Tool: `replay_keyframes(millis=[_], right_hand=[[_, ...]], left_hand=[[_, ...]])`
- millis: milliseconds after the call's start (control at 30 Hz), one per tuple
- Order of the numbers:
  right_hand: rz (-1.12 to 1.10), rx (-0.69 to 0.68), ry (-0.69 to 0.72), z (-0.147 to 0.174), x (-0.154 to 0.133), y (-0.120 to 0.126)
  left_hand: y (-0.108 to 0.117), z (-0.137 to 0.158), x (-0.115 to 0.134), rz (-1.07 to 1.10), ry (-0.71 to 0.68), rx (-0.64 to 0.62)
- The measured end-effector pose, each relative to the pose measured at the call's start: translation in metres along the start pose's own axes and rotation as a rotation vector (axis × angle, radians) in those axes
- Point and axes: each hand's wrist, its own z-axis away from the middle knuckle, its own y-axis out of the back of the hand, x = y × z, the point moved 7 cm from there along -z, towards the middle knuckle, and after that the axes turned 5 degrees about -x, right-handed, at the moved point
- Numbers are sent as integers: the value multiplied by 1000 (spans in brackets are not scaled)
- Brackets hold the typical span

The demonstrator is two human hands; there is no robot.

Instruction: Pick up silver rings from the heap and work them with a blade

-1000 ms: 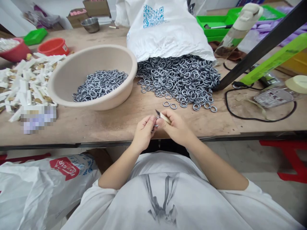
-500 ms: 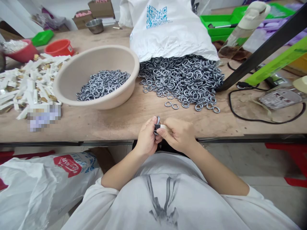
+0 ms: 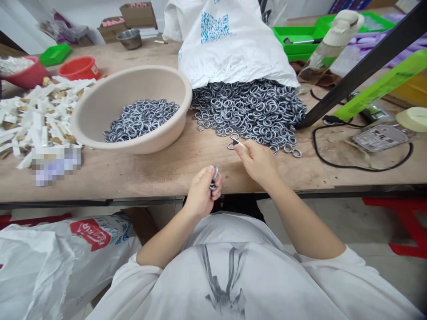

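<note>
Grey metal rings show in my left hand [image 3: 202,191], which is closed around them near the table's front edge. One ring [image 3: 215,172] stands up between thumb and forefinger, and another lies lower in the fingers. My right hand [image 3: 260,162] grips a small pale tool with a dark, flat tip [image 3: 236,142]; its exact kind I cannot make out. That tip is over the loose rings at the near edge of a ring pile [image 3: 253,111]. The pile spills from the mouth of a white sack [image 3: 233,58]. To the left, a beige basin [image 3: 133,147] contains many more rings.
White strips and brown bits [image 3: 43,115] cover the table's left side. A dark slanted bar [image 3: 360,66], a black cable [image 3: 315,144] and a clear bottle [image 3: 383,135] are at right. Behind them are green trays [image 3: 283,35]. A stuffed white bag [image 3: 50,258] is below the table edge.
My right hand has moved away from my left, forward and right to the loose rings, with the pale tool in it. My left hand keeps its rings and has hardly moved.
</note>
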Motion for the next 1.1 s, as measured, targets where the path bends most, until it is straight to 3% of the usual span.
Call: replay_keyframes(millis=[167, 267, 367, 500, 600, 700, 833, 933, 1100], right_hand=[[349, -179, 34, -26, -12, -17], [367, -198, 17, -33, -12, -23], [1, -209, 66, -24, -18, -21], [-895, -481, 64, 11, -40, -30], [-1190, -514, 18, 33, -53, -34], [-1071, -303, 19, 39, -45, -27], [-564, -42, 185, 47, -39, -3], [-351, -54, 352, 56, -50, 3], [-258, -50, 416, 61, -58, 7]], left_hand=[[15, -6, 14, -39, -14, 37], [25, -9, 22, -46, -34, 71], [30, -12, 22, -29, -26, 101], [22, -16, 10, -61, 7, 68], [11, -17, 5, -135, -68, 30], [5, -15, 5, -153, -114, 30], [2, -12, 6, -101, -68, 40], [1, -10, 7, -86, -68, 34], [-1, -8, 5, -79, -77, -1]])
